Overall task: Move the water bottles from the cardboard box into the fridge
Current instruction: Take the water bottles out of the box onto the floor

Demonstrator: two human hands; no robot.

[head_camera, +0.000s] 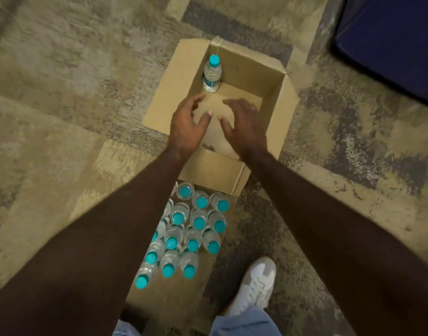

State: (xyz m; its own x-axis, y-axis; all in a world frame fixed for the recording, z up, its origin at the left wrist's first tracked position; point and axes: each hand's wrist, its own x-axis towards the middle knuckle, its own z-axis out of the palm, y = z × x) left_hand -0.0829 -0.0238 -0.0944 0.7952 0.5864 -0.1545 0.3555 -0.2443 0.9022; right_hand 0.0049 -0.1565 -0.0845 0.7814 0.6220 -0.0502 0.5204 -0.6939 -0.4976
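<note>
our left hand (187, 127) and right hand (244, 128) hovered open and empty over the cardboard box (278, 98), next needing the lone bottle (212, 75) just beyond our left fingertips.

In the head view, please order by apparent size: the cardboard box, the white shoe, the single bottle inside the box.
1. cardboard box
2. white shoe
3. single bottle
The shoe is nearer the camera, which enlarges it, so its rank over the bottle is unsure.

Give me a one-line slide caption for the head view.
Both empty hands, left hand and right hand, reach into a cardboard box holding one water bottle.
</note>
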